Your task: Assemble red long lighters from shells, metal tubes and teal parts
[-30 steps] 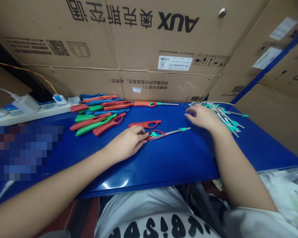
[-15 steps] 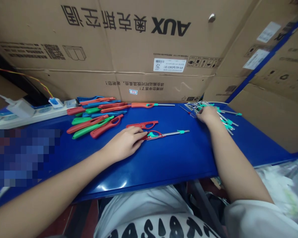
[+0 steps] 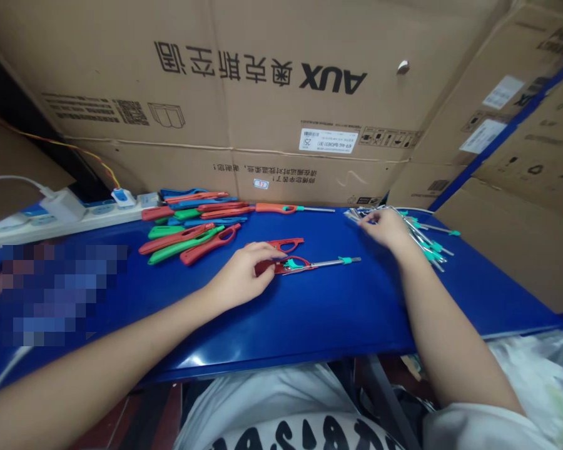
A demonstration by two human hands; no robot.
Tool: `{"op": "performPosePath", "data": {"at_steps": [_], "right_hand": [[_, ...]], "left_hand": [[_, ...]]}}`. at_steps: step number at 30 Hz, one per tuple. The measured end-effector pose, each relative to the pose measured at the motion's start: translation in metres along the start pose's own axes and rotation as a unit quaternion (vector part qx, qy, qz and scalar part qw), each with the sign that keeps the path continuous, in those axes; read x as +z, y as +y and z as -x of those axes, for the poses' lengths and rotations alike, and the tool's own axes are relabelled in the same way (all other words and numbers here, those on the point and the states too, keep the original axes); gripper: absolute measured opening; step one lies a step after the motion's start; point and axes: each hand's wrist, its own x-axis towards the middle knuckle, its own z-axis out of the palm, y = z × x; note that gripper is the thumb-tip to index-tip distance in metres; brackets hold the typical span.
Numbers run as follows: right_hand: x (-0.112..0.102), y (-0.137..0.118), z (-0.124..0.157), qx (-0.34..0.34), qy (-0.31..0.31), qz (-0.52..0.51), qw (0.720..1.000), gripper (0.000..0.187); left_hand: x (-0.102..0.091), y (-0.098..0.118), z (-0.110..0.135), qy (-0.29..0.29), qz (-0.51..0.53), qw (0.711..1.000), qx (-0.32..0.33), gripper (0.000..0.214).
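Observation:
My left hand (image 3: 241,278) rests on the blue table (image 3: 309,312), fingers curled around the red handle of a half-open lighter (image 3: 304,264) whose metal rod with a teal collar points right. A separate red handle shell (image 3: 281,244) lies just behind it. My right hand (image 3: 385,228) reaches into the pile of metal rods with teal collars (image 3: 422,234) at the table's back right, fingers pinched among them; what they grip is hidden.
A heap of red, green and blue lighter handles (image 3: 192,222) lies at the back left, with one assembled orange lighter (image 3: 286,209) beside it. A white power strip (image 3: 51,215) sits far left. Large cardboard boxes (image 3: 281,94) wall the back and right.
My right hand has moved from near the lighter's rod tip back into the rod pile. My left hand has curled tighter on the red handle.

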Motion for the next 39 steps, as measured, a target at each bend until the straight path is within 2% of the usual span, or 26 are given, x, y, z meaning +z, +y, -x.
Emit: {"op": "performPosePath", "data": {"at_steps": [2, 5, 7, 9, 14, 18, 21, 23, 26, 29, 33, 36, 39], "right_hand": [[0.006, -0.028, 0.015, -0.045, -0.034, -0.138, 0.989, 0.024], [0.022, -0.074, 0.046, -0.147, -0.100, -0.312, 0.933, 0.034], [0.032, -0.098, 0.066, -0.210, -0.135, -0.373, 0.894, 0.031], [0.041, -0.112, 0.081, -0.250, -0.141, -0.395, 0.873, 0.024], [0.043, -0.110, 0.090, -0.339, -0.166, -0.336, 0.863, 0.014], [0.034, -0.100, 0.086, -0.401, -0.221, -0.214, 0.863, 0.018], [0.033, -0.099, 0.087, -0.428, -0.227, -0.167, 0.859, 0.009], [0.033, -0.099, 0.087, -0.438, -0.230, -0.160, 0.854, 0.004], [0.033, -0.099, 0.087, -0.443, -0.235, -0.157, 0.851, 0.005], [0.029, -0.098, 0.086, -0.444, -0.232, -0.147, 0.853, 0.012], [0.021, -0.096, 0.084, -0.443, -0.231, -0.112, 0.859, 0.020], [0.019, -0.096, 0.083, -0.446, -0.220, -0.084, 0.864, 0.022], [0.022, -0.096, 0.083, -0.452, -0.205, -0.087, 0.864, 0.014]], "left_hand": [[0.005, -0.001, -0.001, 0.028, 0.060, 0.997, -0.042, 0.029], [0.010, -0.003, -0.003, 0.048, 0.121, 0.987, -0.097, 0.036], [0.012, -0.003, -0.005, 0.057, 0.180, 0.976, -0.105, 0.037], [0.013, -0.003, -0.005, 0.061, 0.236, 0.965, -0.100, 0.033], [0.013, -0.004, -0.006, 0.089, 0.269, 0.955, -0.090, 0.032], [0.013, -0.007, -0.007, 0.103, 0.285, 0.944, -0.127, 0.040], [0.012, -0.007, -0.008, 0.100, 0.306, 0.936, -0.144, 0.044], [0.011, -0.006, -0.008, 0.094, 0.324, 0.929, -0.154, 0.047], [0.012, -0.006, -0.007, 0.066, 0.361, 0.913, -0.180, 0.051], [0.013, -0.008, -0.007, 0.032, 0.393, 0.897, -0.198, 0.052], [0.014, -0.009, -0.006, 0.019, 0.413, 0.884, -0.217, 0.048], [0.013, -0.005, -0.006, 0.005, 0.402, 0.887, -0.226, 0.045], [0.011, -0.001, -0.006, -0.008, 0.377, 0.900, -0.220, 0.042]]}}
